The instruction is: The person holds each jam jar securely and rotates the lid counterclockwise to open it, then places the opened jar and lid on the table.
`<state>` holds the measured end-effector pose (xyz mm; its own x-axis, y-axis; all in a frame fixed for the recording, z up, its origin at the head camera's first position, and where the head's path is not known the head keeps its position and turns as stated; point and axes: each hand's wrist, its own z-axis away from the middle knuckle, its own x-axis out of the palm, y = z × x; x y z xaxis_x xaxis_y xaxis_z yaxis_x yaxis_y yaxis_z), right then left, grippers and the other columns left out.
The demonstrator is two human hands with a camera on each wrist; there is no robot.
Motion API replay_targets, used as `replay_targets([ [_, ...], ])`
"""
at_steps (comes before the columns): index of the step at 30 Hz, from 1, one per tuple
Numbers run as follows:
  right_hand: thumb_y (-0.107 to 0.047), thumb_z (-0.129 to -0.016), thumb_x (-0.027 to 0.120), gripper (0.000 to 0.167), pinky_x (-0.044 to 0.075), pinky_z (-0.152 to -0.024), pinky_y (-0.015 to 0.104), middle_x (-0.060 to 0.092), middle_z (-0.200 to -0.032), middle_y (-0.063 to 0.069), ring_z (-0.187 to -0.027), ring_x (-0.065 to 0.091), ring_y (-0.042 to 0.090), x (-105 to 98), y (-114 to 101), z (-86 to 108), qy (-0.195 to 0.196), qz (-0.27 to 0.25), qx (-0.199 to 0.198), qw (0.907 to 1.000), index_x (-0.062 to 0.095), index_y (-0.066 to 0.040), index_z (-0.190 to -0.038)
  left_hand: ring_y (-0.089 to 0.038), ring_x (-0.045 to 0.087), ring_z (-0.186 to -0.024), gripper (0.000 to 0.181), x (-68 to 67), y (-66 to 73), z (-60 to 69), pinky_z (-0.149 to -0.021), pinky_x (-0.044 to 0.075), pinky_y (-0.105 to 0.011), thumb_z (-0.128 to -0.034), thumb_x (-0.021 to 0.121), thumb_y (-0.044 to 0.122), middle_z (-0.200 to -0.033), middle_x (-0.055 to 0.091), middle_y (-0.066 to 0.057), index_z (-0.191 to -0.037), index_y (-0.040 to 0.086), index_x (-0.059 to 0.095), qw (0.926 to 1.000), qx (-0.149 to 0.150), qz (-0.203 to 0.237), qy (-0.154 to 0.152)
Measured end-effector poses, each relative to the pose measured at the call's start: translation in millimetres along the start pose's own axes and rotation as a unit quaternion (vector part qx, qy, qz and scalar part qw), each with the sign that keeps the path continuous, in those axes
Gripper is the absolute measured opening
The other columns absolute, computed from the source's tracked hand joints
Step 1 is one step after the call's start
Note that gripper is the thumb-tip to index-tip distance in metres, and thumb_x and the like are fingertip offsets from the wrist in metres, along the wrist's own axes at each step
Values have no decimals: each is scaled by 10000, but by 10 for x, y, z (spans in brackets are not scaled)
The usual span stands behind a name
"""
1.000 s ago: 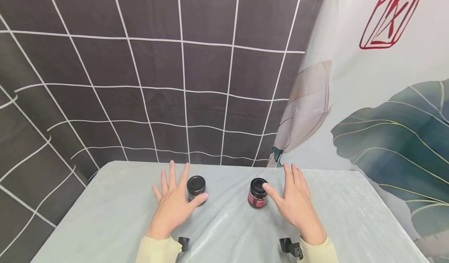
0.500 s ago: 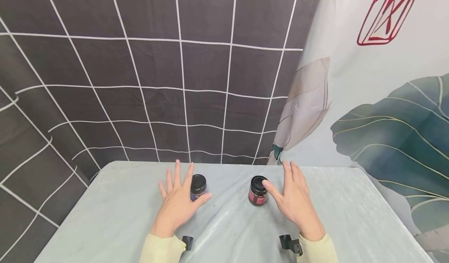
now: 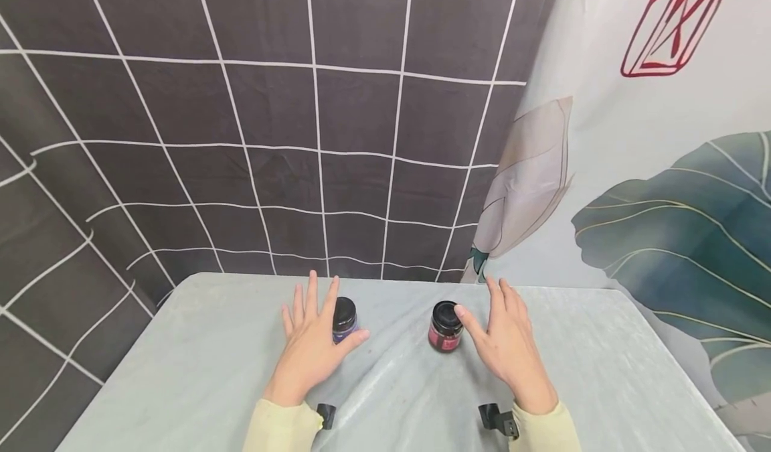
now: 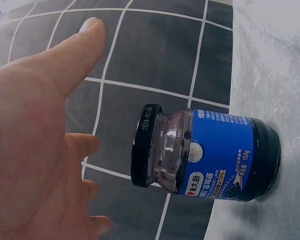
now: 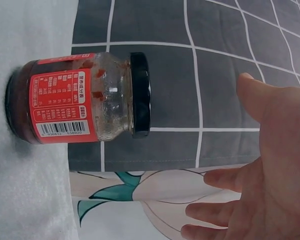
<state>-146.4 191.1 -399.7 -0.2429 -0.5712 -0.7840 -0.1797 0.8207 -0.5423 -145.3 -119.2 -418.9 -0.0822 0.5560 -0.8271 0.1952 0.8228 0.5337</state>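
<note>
Pale tabletop (image 3: 602, 371), left hand (image 3: 310, 353) shifted rightward beside jar (image 3: 345, 315)

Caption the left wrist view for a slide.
The empty left hand beside a black-lidded jar of blueberry jam on a pale surface, a white-gridded dark backdrop behind.

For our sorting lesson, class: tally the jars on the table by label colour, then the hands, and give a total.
Blue-label jar: 1
Red-label jar: 1
Hands: 2 (left hand, right hand)
Total: 4
</note>
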Motion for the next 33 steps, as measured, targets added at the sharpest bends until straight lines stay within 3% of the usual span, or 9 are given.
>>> replay_targets([
  [24, -438, -998, 587, 760, 199, -1125, 641, 309, -1515, 355, -1411, 259, 513, 51, -40, -9, 157, -91, -219, 9996, 319, 56, -1509, -431, -89, -1511, 1030, 46, 113, -20, -1133, -46, -697, -870, 702, 576, -1670, -111, -149, -1623, 148, 143, 9996, 256, 54, 51],
  [33, -438, -1001, 584, 750, 211, -1119, 643, 318, -1513, 348, -1408, 269, 509, 61, -57, -13, 198, -110, -213, 9995, 328, 52, -1507, -397, -87, -1520, 1027, 73, 96, -18, -1153, -40, -662, -876, 688, 586, -1672, -106, -137, -1626, 165, 127, 9994, 331, 113, 80],
])
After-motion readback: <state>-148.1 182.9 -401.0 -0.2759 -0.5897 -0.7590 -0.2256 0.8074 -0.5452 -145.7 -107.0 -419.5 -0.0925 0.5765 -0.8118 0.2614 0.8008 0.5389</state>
